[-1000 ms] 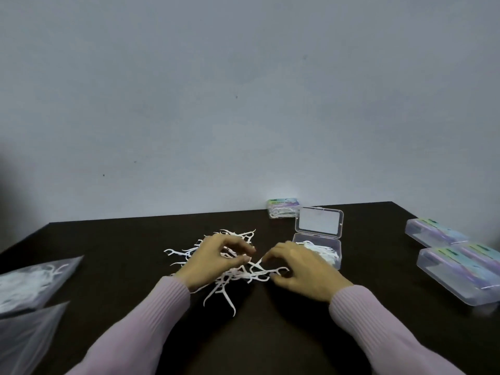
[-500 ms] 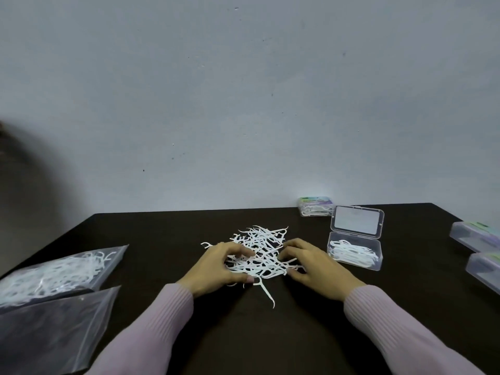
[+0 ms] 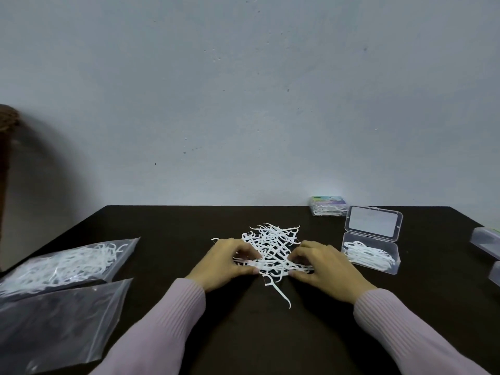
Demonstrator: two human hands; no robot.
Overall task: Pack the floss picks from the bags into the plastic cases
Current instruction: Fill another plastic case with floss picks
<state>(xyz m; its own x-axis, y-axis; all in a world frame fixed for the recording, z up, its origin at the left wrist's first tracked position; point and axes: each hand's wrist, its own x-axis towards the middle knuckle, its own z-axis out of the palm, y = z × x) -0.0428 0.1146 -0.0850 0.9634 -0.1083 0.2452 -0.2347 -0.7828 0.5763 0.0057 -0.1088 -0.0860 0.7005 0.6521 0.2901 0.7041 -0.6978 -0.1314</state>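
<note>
A loose pile of white floss picks (image 3: 273, 244) lies in the middle of the dark table (image 3: 167, 226). My left hand (image 3: 224, 262) and my right hand (image 3: 323, 263) sit at the pile's near edge, one on each side. Both hands have curled fingers and thumbs pinching a bunch of picks between them. An open clear plastic case (image 3: 372, 240) stands to the right of my right hand, its lid upright and several picks lying inside. On the left lies a clear bag (image 3: 67, 262) full of picks, with an empty-looking bag (image 3: 59, 323) in front of it.
A closed case with a coloured label (image 3: 328, 205) sits at the table's back edge against the grey wall. Two more clear cases (image 3: 487, 240) are cut off at the right edge. A brown object (image 3: 6, 147) stands at the far left.
The view has swung left, bringing the bags further into view and pushing the right-hand cases to the edge. Both hands stayed at the pile and gathered picks together at its near side.
</note>
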